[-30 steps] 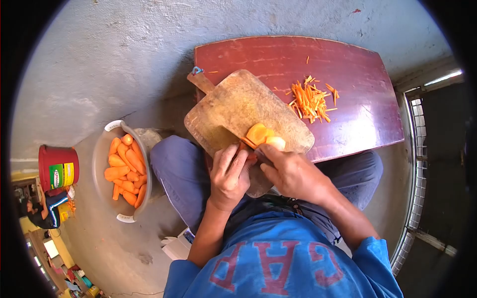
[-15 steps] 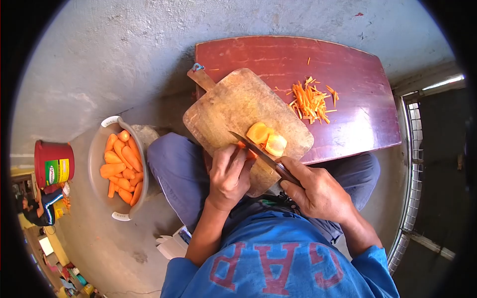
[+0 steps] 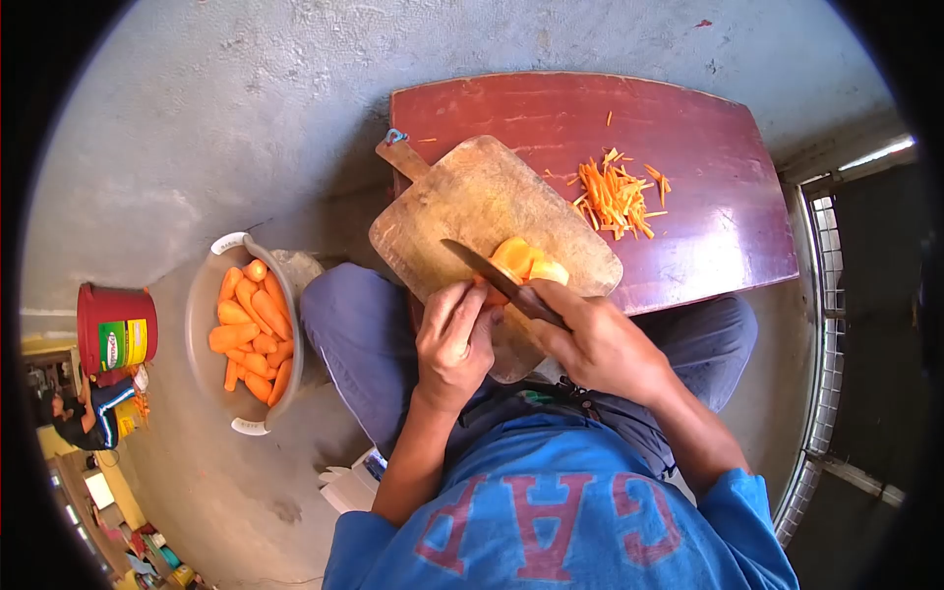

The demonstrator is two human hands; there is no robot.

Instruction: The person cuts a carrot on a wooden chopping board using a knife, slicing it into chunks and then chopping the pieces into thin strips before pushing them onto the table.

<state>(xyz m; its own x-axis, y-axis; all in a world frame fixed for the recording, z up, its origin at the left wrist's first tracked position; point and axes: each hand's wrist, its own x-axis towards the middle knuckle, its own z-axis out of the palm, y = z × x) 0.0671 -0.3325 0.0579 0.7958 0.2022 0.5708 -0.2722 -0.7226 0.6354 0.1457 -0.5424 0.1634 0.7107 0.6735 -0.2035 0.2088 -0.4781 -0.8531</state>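
A worn wooden cutting board (image 3: 462, 211) lies tilted across the edge of the red table (image 3: 688, 128). My right hand (image 3: 605, 344) is closed round the handle of a knife (image 3: 479, 264), its blade pointing up and left over the board. Just left of the blade, my left hand (image 3: 454, 344) presses its fingers on a carrot piece (image 3: 495, 295), mostly hidden by the hand. Beyond the blade rest orange carrot slices (image 3: 516, 256). Thin carrot strips (image 3: 617, 202) form a pile on the table, right of the board.
At left stands a grey tub (image 3: 202, 315) of peeled carrots (image 3: 258, 310). Farther left are a red bucket (image 3: 90, 329) and another person (image 3: 79, 418). A white box (image 3: 349, 487) lies on the floor. A metal grille (image 3: 826, 295) is at the right.
Since half a second ago, the knife and my right hand have moved slightly up and left, closer to the carrot slices. My left hand stays on the carrot piece.
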